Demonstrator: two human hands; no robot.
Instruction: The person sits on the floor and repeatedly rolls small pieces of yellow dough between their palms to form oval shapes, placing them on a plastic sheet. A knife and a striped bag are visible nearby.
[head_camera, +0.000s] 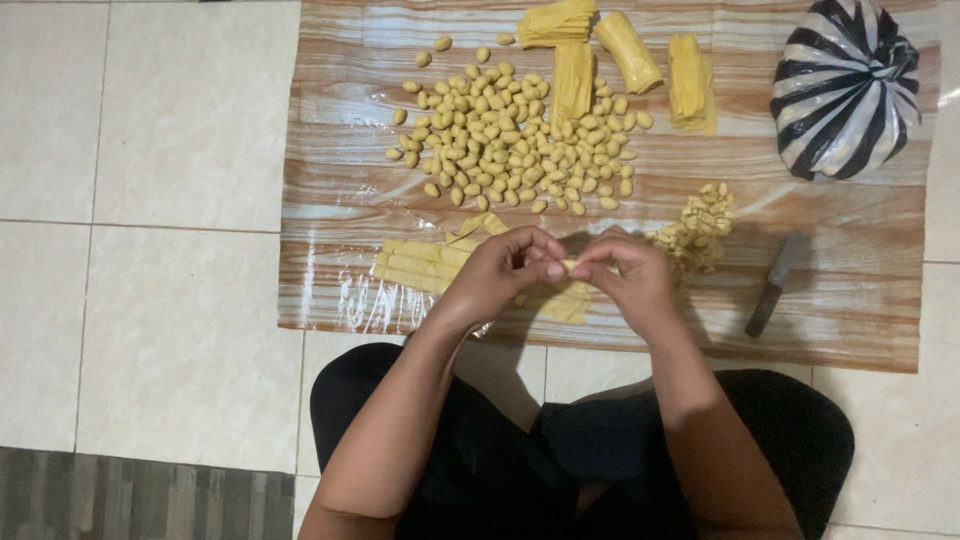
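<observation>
While wrists bent inward, left hand (500, 268) & right hand (628, 278) meet, fingers pinched tog. on small dough piece (568, 265).

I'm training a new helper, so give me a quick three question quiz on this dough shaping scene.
1. True or false: the knife lies on the mat to the person's right.
2. What do the left hand and right hand pinch between them?
3. The striped bag sits at which corner: A near left, B far right, C far left?

Key: 1 true. 2 a small dough piece. 3 B.
</observation>
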